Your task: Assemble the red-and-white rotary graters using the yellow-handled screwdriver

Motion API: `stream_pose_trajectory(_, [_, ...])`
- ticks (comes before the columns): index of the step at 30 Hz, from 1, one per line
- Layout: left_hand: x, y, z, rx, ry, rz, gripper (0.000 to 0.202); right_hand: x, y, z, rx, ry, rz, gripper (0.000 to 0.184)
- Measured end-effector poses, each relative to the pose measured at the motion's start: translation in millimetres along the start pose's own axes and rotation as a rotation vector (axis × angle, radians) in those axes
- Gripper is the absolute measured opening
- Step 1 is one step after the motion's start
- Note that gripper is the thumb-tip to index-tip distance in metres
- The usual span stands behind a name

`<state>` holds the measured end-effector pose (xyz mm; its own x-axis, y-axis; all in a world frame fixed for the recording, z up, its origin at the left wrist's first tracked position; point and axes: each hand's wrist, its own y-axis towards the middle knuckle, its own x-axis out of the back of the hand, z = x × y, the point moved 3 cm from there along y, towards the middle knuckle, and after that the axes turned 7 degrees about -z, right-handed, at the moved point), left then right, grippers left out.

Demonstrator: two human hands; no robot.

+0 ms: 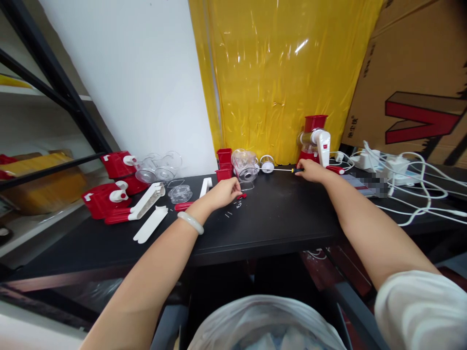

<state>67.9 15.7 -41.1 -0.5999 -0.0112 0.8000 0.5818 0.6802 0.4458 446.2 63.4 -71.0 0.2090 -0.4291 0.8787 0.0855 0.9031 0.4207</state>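
My right hand (309, 170) is closed round the dark handle of a screwdriver (279, 169), whose thin shaft points left along the back of the table. Beside its tip stands a small white-rimmed drum (267, 165). My left hand (226, 192) has its fingers pinched low over the tabletop, right by small red pieces (242, 196); whatever lies between the fingertips is hidden. Several small screws (233, 210) are scattered just in front. Behind the left hand are a clear plastic housing (245, 165) and red hoppers (224, 163). A white crank handle with a red grip (184, 206) lies partly behind my left forearm.
At the left sit red grater bases (105, 200), clear housings (160, 167), white crank arms (148, 204) and a cover (151, 226). An assembled grater (315, 141) stands back right, near tangled white cables (419, 194). A lined bin (266, 311) is below the table edge.
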Motion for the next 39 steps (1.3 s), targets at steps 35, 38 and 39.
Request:
stream_pose_trajectory(35, [31.0,4.7,15.7,0.457,-1.070,-0.687,0.039,45.6,-48.5,118.3,0.484,0.079,-0.591,0.023])
stream_pose_trajectory(38, [30.0,4.9,17.5,0.461,-1.053,-0.683,0.040,45.1,-49.1,120.3,0.484,0.080,-0.582,0.023])
stream_pose_trajectory(39, [29.7,5.1,18.1,0.459,-1.047,-0.678,0.040,45.0,-49.3,120.8,0.484,0.081,-0.580,0.023])
